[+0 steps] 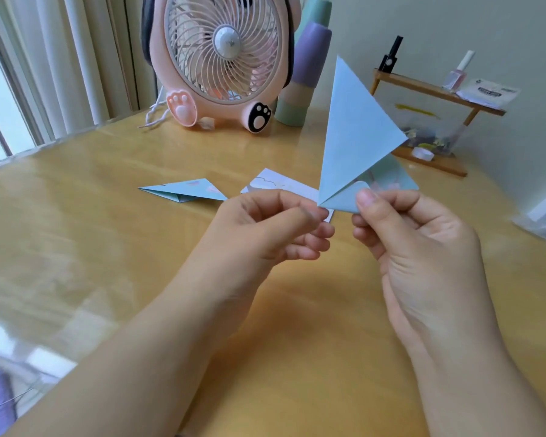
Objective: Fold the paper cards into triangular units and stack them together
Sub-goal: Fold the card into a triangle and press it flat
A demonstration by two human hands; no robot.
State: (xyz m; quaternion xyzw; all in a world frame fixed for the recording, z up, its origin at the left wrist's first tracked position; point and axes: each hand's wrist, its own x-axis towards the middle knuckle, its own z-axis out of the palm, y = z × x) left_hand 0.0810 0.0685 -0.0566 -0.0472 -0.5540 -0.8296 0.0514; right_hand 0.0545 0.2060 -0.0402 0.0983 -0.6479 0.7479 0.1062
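We note a glossy wooden bench [108, 216] by a curtained window [29, 74], bearing a pink paw-footed fan [224, 58]. A folded blue paper triangle [356, 130] is held above the bench: right hand [423, 247] pinches its lower corner; left hand [271, 228] pinches its tip. A folded unit [186, 190] lies behind.

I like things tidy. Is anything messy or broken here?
Nothing looks broken or spilled. Both hands hold the blue paper up; one folded triangle and a card lie flat on the table.
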